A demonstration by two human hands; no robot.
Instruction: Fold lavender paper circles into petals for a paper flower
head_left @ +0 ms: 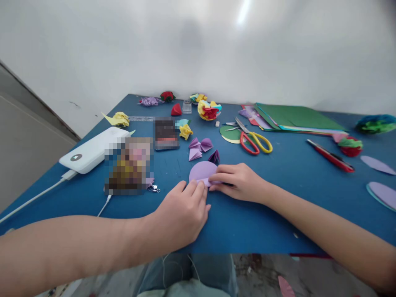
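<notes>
A light purple paper circle (201,170) lies on the blue table, its near edge folded up in a narrow strip. My left hand (185,211) presses its closed fingertips onto that fold. From the right, my right hand (239,180) pinches the circle's right edge between thumb and fingers. Just beyond the circle sit several folded purple paper petals (200,145) and a darker purple folded piece (214,156). Scissors (254,142) with one red and one yellow handle rest farther right, partly over a green paper circle (229,134).
At left are a white power bank (94,150) with a cable and a blurred-out flat item (130,167). Crumpled paper flowers (209,110) stand at the back. To the right lie a paper stack (300,117), a red utility knife (330,156) and more purple circles (383,194).
</notes>
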